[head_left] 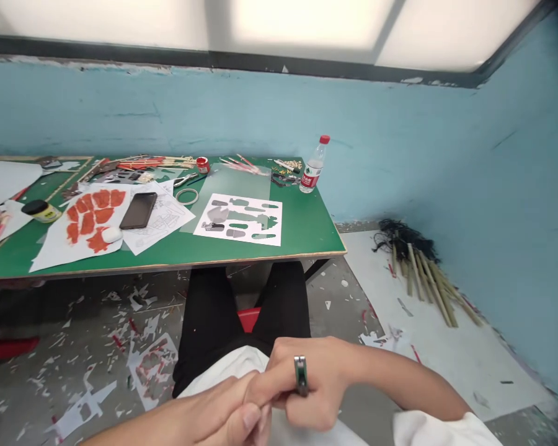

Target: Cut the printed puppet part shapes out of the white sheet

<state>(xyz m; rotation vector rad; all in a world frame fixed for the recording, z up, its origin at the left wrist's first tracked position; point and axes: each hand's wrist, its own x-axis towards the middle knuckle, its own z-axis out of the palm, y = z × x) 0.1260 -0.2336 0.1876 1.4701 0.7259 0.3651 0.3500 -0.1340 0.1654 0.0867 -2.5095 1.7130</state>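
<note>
Above my lap, my left hand (pixel 223 406) and my right hand (pixel 309 381) are pressed together, away from the table. The left fingers are closed with the thumb bent over them; whether something is inside is hidden. My right hand is curled, with its foremost fingers around the fingertips of the left. A dark metallic ring (pixel 301 375) with a green tint sits on one right finger. Nearest on the table edge is a white sheet with cut-out shapes (pixel 204 218), grey and green showing through the openings.
The green table (pixel 307 238) carries a phone (pixel 138 210), orange-painted paper (pixel 56 248), a tape roll (pixel 186 197), pliers (pixel 185 179), a red paint jar (pixel 203 165) and a water bottle (pixel 310 170). Bamboo sticks (pixel 428 279) lie on the floor at right; paper scraps litter the floor.
</note>
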